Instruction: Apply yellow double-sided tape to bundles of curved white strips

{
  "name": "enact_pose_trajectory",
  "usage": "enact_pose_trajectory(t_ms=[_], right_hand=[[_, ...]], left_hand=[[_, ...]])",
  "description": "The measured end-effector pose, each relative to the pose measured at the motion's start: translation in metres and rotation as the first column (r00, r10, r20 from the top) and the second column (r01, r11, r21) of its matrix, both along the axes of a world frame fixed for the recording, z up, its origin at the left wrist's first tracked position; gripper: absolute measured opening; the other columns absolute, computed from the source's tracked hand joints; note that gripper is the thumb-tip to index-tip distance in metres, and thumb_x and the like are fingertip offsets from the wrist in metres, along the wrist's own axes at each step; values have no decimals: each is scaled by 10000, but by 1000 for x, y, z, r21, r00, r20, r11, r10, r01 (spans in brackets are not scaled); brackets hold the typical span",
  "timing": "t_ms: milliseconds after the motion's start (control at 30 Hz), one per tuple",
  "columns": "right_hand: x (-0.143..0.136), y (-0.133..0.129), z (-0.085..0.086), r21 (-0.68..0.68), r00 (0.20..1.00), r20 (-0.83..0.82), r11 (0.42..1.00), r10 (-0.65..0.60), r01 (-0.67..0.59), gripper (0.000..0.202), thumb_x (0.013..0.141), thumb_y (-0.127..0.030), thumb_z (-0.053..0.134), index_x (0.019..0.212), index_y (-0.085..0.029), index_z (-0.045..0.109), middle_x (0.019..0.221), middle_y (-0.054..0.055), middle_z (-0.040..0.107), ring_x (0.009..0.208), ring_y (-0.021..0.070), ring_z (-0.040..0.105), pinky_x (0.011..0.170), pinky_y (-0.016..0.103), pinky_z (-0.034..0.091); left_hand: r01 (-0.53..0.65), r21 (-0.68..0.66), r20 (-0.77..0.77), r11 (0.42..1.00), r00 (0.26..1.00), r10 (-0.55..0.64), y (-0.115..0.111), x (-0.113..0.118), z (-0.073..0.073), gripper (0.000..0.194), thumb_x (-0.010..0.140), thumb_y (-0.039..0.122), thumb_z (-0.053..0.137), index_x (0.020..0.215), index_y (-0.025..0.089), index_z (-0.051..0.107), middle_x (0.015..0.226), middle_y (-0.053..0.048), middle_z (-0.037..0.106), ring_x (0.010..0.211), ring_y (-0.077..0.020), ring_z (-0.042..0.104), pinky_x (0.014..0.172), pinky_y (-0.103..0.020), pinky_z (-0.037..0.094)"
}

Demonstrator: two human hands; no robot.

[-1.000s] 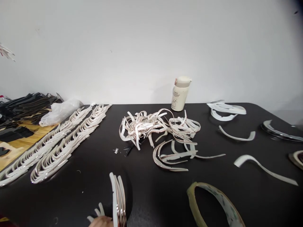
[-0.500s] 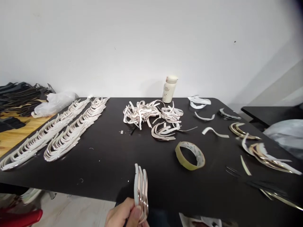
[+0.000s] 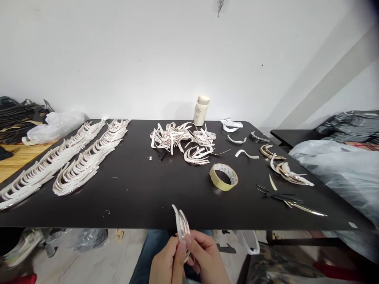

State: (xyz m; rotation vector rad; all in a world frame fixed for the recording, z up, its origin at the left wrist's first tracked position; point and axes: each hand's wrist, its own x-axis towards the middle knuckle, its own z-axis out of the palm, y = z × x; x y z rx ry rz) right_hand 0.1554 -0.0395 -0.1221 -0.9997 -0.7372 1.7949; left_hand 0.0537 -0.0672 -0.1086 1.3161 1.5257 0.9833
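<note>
Your right hand (image 3: pixel 209 258) has joined your left hand (image 3: pixel 164 262), both pinching curved white metallic-edged strips (image 3: pixel 178 223) at six o'clock (steadier support).

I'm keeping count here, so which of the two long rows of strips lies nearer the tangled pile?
The right-hand row. The left-hand row lies farther from the tangled pile, on the side towards the plastic bag.

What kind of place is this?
Probably a small workshop handling cut trim: long rows of overlapping curved strips on a dark table, stacked dark pieces at left, and a roll of tape.
</note>
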Motion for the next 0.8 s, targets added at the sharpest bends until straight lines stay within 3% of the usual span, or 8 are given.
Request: enact_pose_trajectory(t_ms=[100, 267, 367, 433, 533, 633, 733, 800], right_hand=[[-7, 0, -1, -41, 994, 40, 994, -100, 102, 457, 676, -568, 719, 546, -153, 578, 456, -62, 355, 400, 64, 303, 366, 202, 320], [-11, -4, -13, 82, 927, 313, 979, -205, 188, 512, 733, -607, 644, 531, -144, 564, 394, -59, 339, 371, 61, 299, 375, 201, 233], [-11, -7, -19, 105, 892, 397, 976, -217, 190, 538, 734, -641, 615, 521, -149, 566, 385, -58, 328, 349, 67, 309, 359, 205, 220], [-10, -7, -19, 93, 877, 439, 981, -193, 169, 548, 733, -662, 598, 531, -152, 578, 372, -64, 314, 325, 63, 289, 339, 204, 192], [-6, -4, -14, 106, 851, 489, 981, -191, 160, 543, 719, -662, 612, 569, -140, 625, 401, -51, 373, 347, 55, 287, 351, 201, 188], [1, 0, -9, 66, 873, 473, 993, -119, 99, 551, 682, -662, 648, 528, -134, 626, 408, -36, 411, 369, 56, 301, 368, 200, 212], [8, 0, -11, 17, 934, 357, 1000, -21, 17, 516, 675, -632, 678, 572, -127, 654, 458, -29, 448, 409, 60, 330, 398, 193, 261], [11, -3, -15, 14, 947, 318, 999, -38, 35, 481, 692, -600, 687, 622, -125, 675, 496, -30, 457, 435, 60, 339, 417, 189, 278]], left_hand=[[17, -109, 180, 994, 984, 3, 7, 2, -7, 492, 888, 608, 384, 693, 191, 559, 500, 47, 472, 471, -134, 461, 500, -243, 327], [162, -87, 355, 983, 927, -121, 16, -8, -16, 439, 882, 587, 435, 725, 189, 533, 613, 22, 540, 586, -141, 507, 583, -242, 393], [303, -76, 342, 950, 903, -260, 17, -20, -25, 402, 900, 543, 443, 805, 175, 575, 655, -3, 603, 637, -152, 556, 648, -253, 424], [373, -101, 290, 922, 898, -331, 16, -24, -31, 442, 919, 541, 397, 760, 169, 577, 595, 6, 572, 577, -138, 534, 598, -241, 398], [322, -134, 296, 937, 916, -272, 14, -21, -35, 494, 893, 598, 392, 700, 168, 539, 529, 50, 431, 468, -94, 365, 469, -224, 262], [257, -166, 462, 952, 873, -155, 11, -12, -36, 478, 853, 628, 455, 730, 172, 526, 529, 86, 327, 468, -79, 238, 449, -223, 182], [268, -205, 573, 942, 813, -106, 10, -8, -34, 473, 852, 628, 460, 732, 175, 522, 504, 106, 297, 445, -68, 191, 448, -215, 196], [298, -194, 574, 935, 807, -138, 11, -10, -31, 477, 861, 621, 452, 744, 168, 539, 497, 101, 335, 436, -65, 226, 482, -213, 279]])
